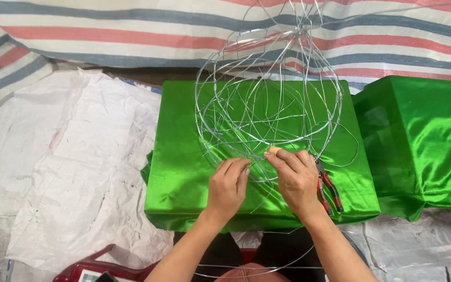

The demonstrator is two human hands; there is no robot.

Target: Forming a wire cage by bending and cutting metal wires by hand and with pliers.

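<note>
Nearest the camera, a red plastic stool (87, 269) edge and loose wire loops (267, 266) show by the person's lap. Beyond them, the left hand (228, 185) and right hand (296, 180) meet, fingers pinched on the lower rim of a round wire frame (267, 99) standing on a block covered in green satin cloth (184, 172). Red-handled pliers (329, 190) lie just right of the right hand. A second green block (424, 141) sits to the right. White sacking (63, 156) covers the floor; a striped tarp (105, 31) lies farthest.

Silver wire frame (267, 104); green satin cloth (184, 172); red-handled pliers (330, 190); red-blue-white striped tarp (105, 31).
</note>
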